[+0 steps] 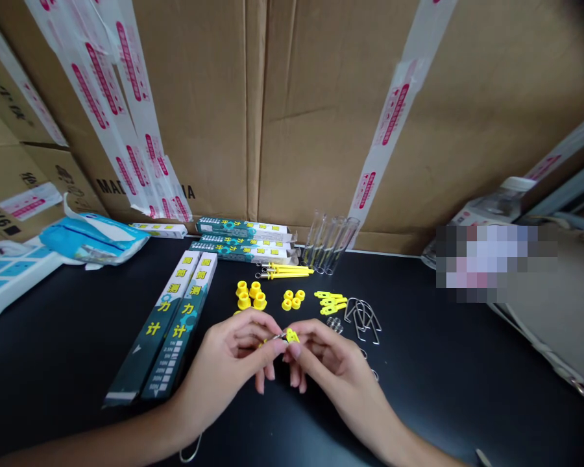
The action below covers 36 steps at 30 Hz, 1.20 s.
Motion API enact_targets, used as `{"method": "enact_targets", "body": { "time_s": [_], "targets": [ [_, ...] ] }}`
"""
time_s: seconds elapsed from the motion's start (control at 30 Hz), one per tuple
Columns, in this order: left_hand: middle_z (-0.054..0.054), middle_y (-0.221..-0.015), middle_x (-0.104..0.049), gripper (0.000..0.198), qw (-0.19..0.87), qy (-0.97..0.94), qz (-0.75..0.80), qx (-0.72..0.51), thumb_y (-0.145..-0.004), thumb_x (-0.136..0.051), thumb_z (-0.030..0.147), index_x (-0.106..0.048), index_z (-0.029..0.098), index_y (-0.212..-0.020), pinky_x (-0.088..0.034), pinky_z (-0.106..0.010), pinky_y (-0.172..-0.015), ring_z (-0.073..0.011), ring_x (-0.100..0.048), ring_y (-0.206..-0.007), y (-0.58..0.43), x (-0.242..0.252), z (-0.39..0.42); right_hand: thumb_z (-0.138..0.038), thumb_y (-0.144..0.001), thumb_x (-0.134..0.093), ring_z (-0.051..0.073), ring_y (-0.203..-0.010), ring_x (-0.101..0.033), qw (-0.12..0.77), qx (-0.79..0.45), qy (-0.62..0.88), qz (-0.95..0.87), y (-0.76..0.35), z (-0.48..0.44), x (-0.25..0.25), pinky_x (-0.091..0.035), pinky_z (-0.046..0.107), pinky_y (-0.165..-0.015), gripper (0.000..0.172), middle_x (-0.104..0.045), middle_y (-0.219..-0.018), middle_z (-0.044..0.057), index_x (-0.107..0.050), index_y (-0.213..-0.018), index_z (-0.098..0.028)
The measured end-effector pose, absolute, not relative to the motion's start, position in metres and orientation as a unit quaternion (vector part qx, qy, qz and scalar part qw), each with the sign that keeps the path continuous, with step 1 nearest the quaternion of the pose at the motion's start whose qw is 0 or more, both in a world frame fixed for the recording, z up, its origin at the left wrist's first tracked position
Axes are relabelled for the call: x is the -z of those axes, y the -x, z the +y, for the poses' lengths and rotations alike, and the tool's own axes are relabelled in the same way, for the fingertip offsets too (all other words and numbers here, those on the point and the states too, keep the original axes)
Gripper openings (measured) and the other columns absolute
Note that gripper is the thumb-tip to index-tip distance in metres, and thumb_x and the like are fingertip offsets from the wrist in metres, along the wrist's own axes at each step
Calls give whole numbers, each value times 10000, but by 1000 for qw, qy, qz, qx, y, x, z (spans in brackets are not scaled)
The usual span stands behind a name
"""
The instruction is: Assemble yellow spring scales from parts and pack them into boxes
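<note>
My left hand (241,347) pinches a thin metal piece (279,335), perhaps a ring or spring end; a bit of yellow shows among its fingers. Touching it from the other side, my right hand (324,353) grips a small yellow plastic tab (292,335) between thumb and forefinger. Just beyond the fingers lie yellow flanged caps (244,299), smaller yellow rings (292,299) and flat yellow tabs (329,303). Small metal rings (335,324) and bent wire hooks (363,318) sit to the right of these.
Two long printed boxes (175,324) lie at the left, with more boxes (243,239) at the back. Clear tubes (329,243) stand beside yellow rods (285,271). A power strip (14,275), blue packet (95,239), bottle (496,201) and beige bag (559,305) flank the black table.
</note>
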<state>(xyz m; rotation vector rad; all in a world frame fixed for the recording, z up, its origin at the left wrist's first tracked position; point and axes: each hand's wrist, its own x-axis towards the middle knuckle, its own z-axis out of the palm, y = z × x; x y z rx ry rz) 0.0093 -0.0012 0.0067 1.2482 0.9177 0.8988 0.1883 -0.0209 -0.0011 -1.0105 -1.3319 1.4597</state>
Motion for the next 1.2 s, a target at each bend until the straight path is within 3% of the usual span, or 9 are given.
{"method": "enact_targets", "body": {
  "time_s": [0.43, 0.57, 0.7, 1.2],
  "targets": [
    [16, -616, -662, 226, 648, -532, 382, -388, -862, -731, 365, -625, 167, -890, -520, -193, -435, -128, -629, -500, -11, -3, -3, -463, -952, -607, 112, -603, -566, 426, -566, 422, -566, -191, -19, 0, -467, 238, -571, 278, -580, -713, -20, -638, -905, -191],
    [12, -664, -694, 174, 582, -583, 403, -399, -896, -689, 333, -625, 196, -982, -531, -196, -441, -144, -665, -519, -10, -5, -6, -477, -954, -599, 112, -605, -564, 419, -566, 421, -571, -192, -20, 0, -466, 235, -576, 298, -574, -702, -21, -628, -896, -186],
    [4, -638, -699, 105, 499, -654, 420, -383, -912, -652, 294, -688, 195, -911, -526, -185, -457, -143, -669, -530, -9, -10, -8, -483, -962, -584, 112, -601, -562, 418, -563, 425, -572, -192, -21, 2, -468, 234, -581, 303, -574, -692, -24, -623, -908, -187],
    [7, -626, -714, 127, 479, -647, 462, -373, -888, -673, 327, -687, 201, -889, -513, -177, -422, -152, -679, -510, -8, -13, -6, -591, -875, -647, 112, -585, -563, 417, -606, 432, -522, -189, -20, -4, -465, 239, -562, 418, -605, -704, -14, -666, -905, -175]
  ]
}}
